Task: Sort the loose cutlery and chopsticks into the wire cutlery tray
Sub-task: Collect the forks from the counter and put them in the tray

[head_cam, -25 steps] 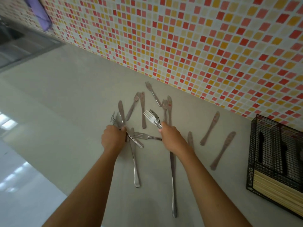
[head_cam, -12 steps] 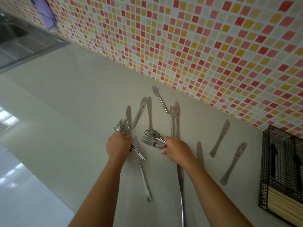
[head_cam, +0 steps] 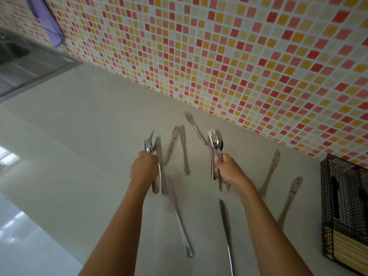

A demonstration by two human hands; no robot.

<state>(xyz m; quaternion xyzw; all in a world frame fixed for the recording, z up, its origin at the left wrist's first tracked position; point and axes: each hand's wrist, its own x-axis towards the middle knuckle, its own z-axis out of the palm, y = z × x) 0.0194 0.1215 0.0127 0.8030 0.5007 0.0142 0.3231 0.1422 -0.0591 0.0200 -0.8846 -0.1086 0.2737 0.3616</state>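
My left hand (head_cam: 143, 169) grips a bunch of steel forks (head_cam: 151, 143), tines pointing away from me. A second bunch of forks (head_cam: 215, 140) stands upright in my right hand (head_cam: 228, 169). Loose on the pale counter lie two long knives (head_cam: 177, 215) (head_cam: 226, 236), a fork (head_cam: 170, 147) beside a small knife (head_cam: 184, 152), another fork (head_cam: 194, 126) near the wall, and two small knives (head_cam: 271, 172) (head_cam: 291, 198) on the right. The black wire cutlery tray (head_cam: 326, 196) stands at the right edge, holding dark utensils and chopsticks (head_cam: 346, 249).
The mosaic tile wall (head_cam: 239, 56) runs along the back of the counter. A steel sink (head_cam: 22, 64) lies at the far left, with a purple cloth (head_cam: 46, 20) hanging above it. The counter's front edge drops to a glossy floor (head_cam: 23, 236) at lower left.
Both hands have lifted off the counter with their forks. The right hand gathered another fork from the counter and now holds its bunch upright.
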